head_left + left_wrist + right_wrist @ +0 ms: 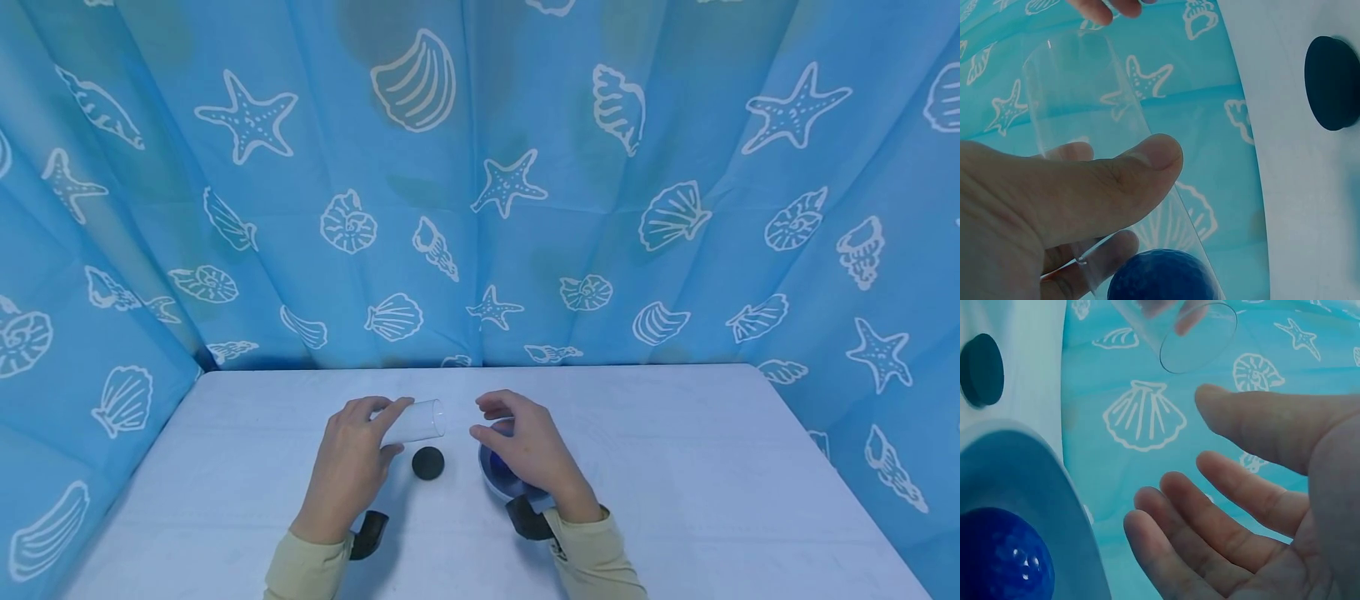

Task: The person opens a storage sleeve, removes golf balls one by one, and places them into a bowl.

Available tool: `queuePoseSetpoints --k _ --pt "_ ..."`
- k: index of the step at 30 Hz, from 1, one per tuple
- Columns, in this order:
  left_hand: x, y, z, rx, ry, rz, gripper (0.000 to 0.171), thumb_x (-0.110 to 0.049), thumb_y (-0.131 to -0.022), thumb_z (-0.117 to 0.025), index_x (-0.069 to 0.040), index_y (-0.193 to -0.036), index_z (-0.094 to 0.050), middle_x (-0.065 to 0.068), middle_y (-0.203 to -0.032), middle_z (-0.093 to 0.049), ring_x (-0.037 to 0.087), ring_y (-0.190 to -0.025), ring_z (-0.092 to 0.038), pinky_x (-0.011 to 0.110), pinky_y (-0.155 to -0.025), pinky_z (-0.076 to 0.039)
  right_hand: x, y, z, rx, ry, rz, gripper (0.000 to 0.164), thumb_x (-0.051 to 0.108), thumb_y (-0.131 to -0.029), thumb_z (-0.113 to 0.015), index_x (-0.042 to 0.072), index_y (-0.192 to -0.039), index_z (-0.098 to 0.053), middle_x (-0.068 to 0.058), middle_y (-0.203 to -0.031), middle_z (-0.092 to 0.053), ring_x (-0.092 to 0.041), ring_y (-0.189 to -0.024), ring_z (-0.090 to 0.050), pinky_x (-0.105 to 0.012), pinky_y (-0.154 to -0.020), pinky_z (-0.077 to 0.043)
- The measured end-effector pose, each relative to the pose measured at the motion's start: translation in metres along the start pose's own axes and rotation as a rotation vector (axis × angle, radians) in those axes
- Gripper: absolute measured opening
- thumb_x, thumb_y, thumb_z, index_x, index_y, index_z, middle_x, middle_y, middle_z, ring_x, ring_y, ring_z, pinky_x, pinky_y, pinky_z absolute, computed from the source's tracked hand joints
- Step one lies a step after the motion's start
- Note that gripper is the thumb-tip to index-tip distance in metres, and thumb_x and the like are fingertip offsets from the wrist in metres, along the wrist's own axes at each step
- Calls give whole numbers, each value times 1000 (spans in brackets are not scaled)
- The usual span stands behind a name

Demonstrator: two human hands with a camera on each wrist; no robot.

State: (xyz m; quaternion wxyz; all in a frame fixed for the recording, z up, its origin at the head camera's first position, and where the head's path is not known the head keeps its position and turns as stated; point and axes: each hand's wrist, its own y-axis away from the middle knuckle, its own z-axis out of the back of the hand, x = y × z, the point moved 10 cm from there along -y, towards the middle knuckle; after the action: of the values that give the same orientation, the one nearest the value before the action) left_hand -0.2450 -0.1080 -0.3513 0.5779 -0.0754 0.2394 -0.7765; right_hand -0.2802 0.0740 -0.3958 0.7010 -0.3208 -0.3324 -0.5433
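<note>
My left hand (348,458) grips a clear cylinder (420,421), thumb on one side and fingers on the other. The cylinder is tipped, its open rim facing my right hand. In the left wrist view, a blue dimpled ball (1163,276), like a golf ball, shows within the cylinder's outline near its lower end. Above a blue-grey bowl (491,483) hovers my right hand (532,442), fingers spread and loosely bent, holding nothing. Inside that bowl sits a shiny blue ball (1007,559), partly out of frame. A round black lid-like disc (428,463) lies between the hands.
A white-covered table (712,500) carries these things. Behind it and along both sides hangs a blue curtain (525,250) printed with white shells and starfish. Black wrist mounts (369,535) are strapped near both sleeves.
</note>
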Motion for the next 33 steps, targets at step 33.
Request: queuePoseSetpoints --k 33 --pt "-2 1 0 -5 -16 0 67 -11 -63 -85 -22 -123 -58 9 -111 -59 29 -106 -52 51 -95 -40 11 0 -13 -34 -131 23 43 40 -87 -62 20 -124 -55 5 -116 -59 -10 -105 -57 -27 -87 -50"
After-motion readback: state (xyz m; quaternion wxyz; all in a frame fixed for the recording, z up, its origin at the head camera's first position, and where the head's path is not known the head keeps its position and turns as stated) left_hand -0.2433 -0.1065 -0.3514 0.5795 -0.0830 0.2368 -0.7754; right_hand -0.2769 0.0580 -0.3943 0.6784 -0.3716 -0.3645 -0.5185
